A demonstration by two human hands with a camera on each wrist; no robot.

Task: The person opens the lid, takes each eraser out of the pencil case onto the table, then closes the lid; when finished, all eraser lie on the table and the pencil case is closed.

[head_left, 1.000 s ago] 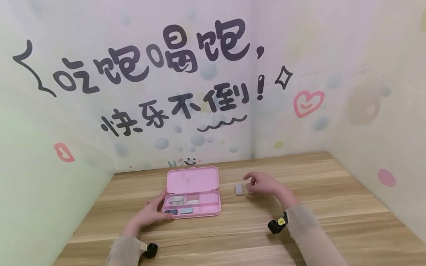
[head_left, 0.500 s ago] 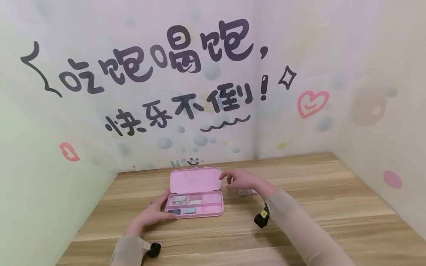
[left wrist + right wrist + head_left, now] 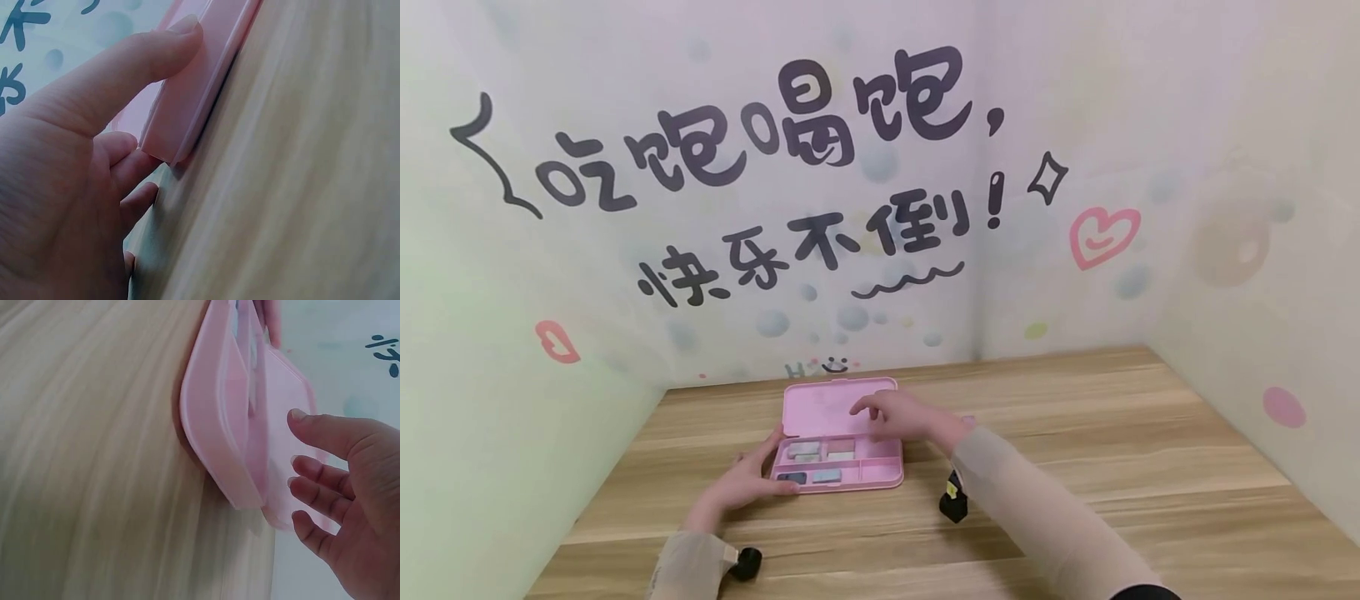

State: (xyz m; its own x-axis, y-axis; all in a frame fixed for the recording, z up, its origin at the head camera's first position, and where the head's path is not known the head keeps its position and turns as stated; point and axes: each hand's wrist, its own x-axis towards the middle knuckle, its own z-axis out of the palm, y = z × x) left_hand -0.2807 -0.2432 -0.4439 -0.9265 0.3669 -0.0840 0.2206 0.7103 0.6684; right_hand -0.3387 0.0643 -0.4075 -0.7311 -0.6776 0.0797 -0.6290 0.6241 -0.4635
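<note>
A pink pencil case (image 3: 882, 481) lies on the table with its lid (image 3: 812, 407) raised at the back. Several small blocks that look like erasers (image 3: 827, 476) sit in its left compartments. My left hand (image 3: 741, 479) grips the case's left end; in the left wrist view its thumb (image 3: 178, 47) presses the front wall and the fingers reach round the end. Over the right part of the case hovers my right hand (image 3: 906, 415), overlapping the lid. In the right wrist view its thumb and loosely bent fingers (image 3: 322, 499) stand apart with nothing showing between them.
A small pale pink object (image 3: 968, 421) shows just past the right wrist, partly hidden by the arm. The wooden table (image 3: 1120, 450) is bounded by printed walls at the back and both sides. Black wrist cameras (image 3: 953, 504) sit on both wrists.
My right hand has moved left from beside the small blocks on the table to over the case's right side. The left hand keeps its hold on the case.
</note>
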